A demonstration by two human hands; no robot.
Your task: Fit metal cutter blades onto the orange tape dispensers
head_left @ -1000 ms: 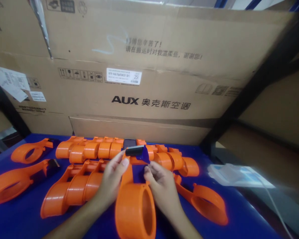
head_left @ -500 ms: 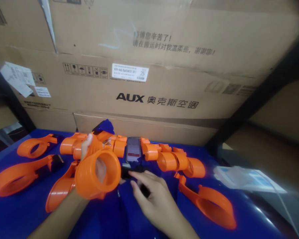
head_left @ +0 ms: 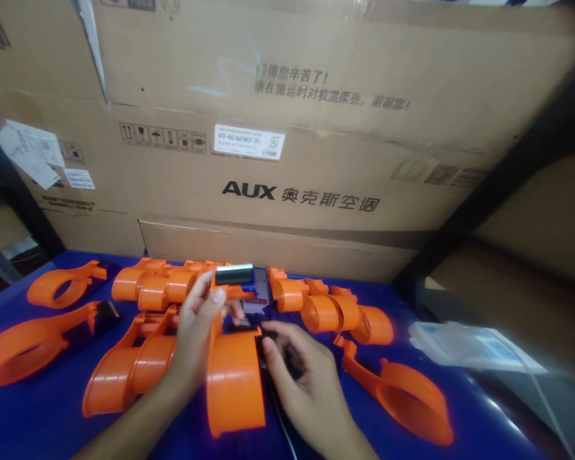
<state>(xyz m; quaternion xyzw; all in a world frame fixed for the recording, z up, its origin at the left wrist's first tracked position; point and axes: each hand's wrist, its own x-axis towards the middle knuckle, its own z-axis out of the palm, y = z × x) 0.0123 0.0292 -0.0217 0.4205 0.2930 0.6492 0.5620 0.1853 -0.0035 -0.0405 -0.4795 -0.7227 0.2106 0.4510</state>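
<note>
My left hand (head_left: 194,335) is wrapped round the neck of an orange tape dispenser (head_left: 236,383). The dispenser's wide ring hangs down towards me. At its top end is a black piece with a pale toothed edge (head_left: 234,271) and blue trim. My right hand (head_left: 309,377) is at the ring's right side, thumb and forefinger closed near its upper edge. Something dark shows between those fingers, but its kind cannot be made out. More orange dispensers (head_left: 112,380) stand close to my left forearm.
Several orange dispensers line the blue table (head_left: 388,396) at the left, back and right (head_left: 412,399). A phone (head_left: 261,297) lies behind my hands. A large cardboard box (head_left: 306,160) walls off the back. At the right lies a white and blue packet (head_left: 474,345) with a cable.
The held dispenser has turned, its ring now side-on and lower to the right, its toothed end facing me. My right hand has closed in on the ring.
</note>
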